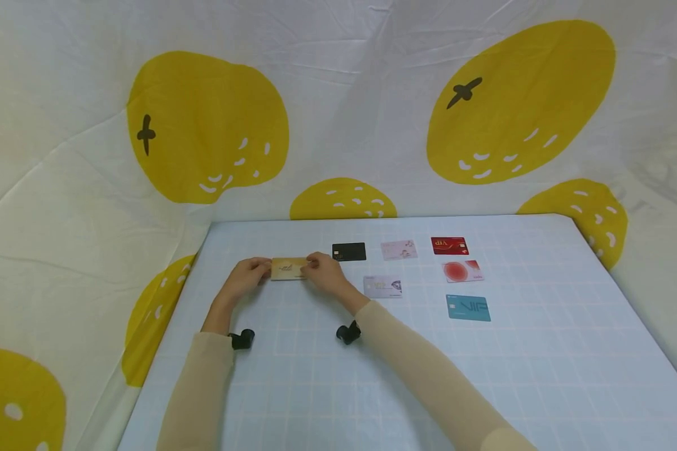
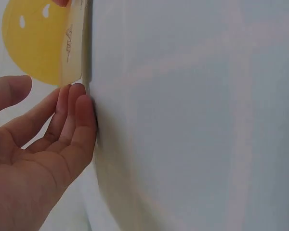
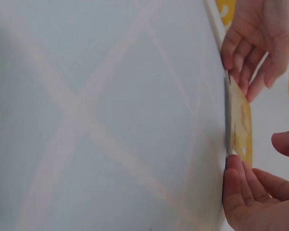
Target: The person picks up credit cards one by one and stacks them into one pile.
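Observation:
A gold bank card point(image 1: 286, 268) with dark script lies flat on the table between both hands. My left hand point(image 1: 247, 277) is at its left end; in the left wrist view the fingertips point(image 2: 84, 108) touch the card's short edge, with the thumb point(image 2: 12, 91) held apart. At the other end, my right hand point(image 1: 327, 275) overlaps the card's right side in the head view. The right wrist view has its fingertips point(image 3: 233, 175) against that edge and the thumb point(image 3: 285, 143) raised away from it. A black card point(image 1: 350, 252) lies just beyond the right hand.
More cards lie to the right: a pale pink one point(image 1: 399, 250), a lilac one point(image 1: 383, 287), a red one point(image 1: 450, 246), a white one with red circles point(image 1: 464, 272) and a teal one point(image 1: 468, 308). A fruit-patterned cloth point(image 1: 361, 125) hangs behind the table point(image 1: 541, 351).

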`<state>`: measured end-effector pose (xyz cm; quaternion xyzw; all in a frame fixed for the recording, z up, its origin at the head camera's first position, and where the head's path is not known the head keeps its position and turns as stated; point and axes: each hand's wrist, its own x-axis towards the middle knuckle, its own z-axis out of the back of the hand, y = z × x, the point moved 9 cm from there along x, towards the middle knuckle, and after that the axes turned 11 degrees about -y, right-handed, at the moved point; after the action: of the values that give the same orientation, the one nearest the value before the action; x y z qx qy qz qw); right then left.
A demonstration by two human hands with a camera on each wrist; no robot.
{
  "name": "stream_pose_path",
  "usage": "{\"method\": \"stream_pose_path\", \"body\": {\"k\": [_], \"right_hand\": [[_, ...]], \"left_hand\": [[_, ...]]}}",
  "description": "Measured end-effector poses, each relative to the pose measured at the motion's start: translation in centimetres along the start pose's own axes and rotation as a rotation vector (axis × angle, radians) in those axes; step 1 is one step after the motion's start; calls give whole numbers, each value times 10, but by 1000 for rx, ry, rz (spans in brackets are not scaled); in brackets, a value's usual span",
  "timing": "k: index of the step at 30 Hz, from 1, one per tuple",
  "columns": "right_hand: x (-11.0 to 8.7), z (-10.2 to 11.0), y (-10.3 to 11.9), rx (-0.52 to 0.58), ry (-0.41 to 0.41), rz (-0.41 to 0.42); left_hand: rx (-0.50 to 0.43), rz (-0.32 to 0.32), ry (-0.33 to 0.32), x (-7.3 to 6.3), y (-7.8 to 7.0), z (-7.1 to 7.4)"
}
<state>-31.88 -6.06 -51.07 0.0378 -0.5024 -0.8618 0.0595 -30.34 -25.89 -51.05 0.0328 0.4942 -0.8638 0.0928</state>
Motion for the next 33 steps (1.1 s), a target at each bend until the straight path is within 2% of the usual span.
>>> {"method": "stream_pose_path", "body": {"k": [5,8,18,25,29,33], "right_hand": [[-5,7,-6,88,14,-52],[-9,14,-6,142,17,-63],[-24,45,-7,205,4,-33],[-36,73,-15,178,-20,-24],[-46,89,-27,159,-33,-65],[-58,102,-40,193,-21,-127]], "left_hand": [[-85,34,-19,-4,0,-3],[-136,32,-26,-6,-2,-5],[-239,32,3,-24,-17,-23],[-312,-17,34,-39,-36,-41],[-338,-17,45,-46,-48,-56],[-330,-11,49,-52,-56,-71]]}}
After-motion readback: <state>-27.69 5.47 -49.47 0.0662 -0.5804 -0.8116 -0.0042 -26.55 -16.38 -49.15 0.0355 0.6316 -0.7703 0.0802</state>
